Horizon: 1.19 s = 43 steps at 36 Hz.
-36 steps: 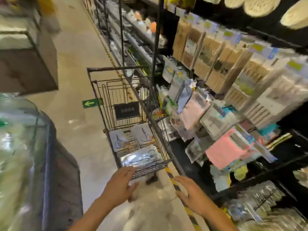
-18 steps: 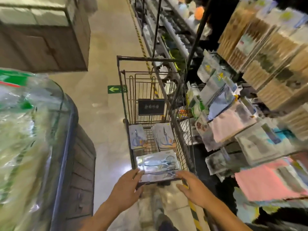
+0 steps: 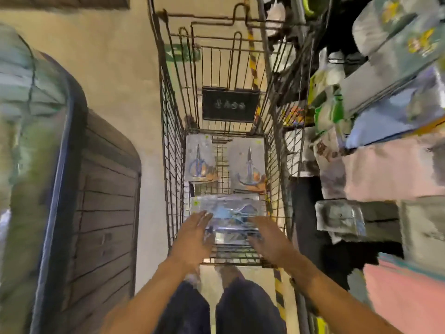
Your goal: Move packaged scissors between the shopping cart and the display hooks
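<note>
Cart (image 3: 168,150) with three scissor packs, both hands' fingers straight over the nearest pack (image 3: 228,208).

Dark wire cart (image 3: 172,150); blue-handled scissors packs (image 3: 199,160); black-yellow striped floor tape (image 3: 279,295).

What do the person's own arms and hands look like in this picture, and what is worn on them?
Both forearms are bare: no sleeves, gloves, watch or rings show on the left hand or the right hand. Motion blur hides fine detail. Below the arms, dark blue trousers are visible.
</note>
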Each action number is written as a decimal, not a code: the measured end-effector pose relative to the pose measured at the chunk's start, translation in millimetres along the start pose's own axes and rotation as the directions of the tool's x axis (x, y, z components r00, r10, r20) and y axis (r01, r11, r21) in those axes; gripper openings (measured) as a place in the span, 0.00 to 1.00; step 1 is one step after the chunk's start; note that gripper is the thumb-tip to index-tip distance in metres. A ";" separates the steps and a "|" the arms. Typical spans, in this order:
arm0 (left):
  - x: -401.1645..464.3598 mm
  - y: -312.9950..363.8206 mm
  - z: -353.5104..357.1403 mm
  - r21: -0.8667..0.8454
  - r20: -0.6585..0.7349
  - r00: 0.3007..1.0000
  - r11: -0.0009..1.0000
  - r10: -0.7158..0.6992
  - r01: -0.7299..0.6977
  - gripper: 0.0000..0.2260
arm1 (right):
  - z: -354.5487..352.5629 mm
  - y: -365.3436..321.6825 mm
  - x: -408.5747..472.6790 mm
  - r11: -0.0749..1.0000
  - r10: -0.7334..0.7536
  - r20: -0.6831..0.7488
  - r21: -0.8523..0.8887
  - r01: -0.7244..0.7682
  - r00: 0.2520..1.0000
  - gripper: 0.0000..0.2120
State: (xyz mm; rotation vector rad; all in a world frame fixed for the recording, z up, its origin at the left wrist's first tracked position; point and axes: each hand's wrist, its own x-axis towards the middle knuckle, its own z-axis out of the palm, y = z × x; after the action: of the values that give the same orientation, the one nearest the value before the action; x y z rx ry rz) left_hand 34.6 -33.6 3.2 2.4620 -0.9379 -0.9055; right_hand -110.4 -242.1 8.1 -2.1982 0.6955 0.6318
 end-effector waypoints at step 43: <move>49.3 -61.9 74.0 -0.203 0.206 0.948 0.937 -0.244 0.286 0.26 | 65.5 49.9 111.9 0.995 -0.084 -0.102 0.038 0.089 0.991 0.45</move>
State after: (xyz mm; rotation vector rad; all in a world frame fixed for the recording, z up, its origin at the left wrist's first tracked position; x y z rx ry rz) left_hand 41.8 -30.3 -104.9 2.3692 -0.5187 -1.2658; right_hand -75.1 -253.1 -125.8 -2.2200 0.6546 0.4613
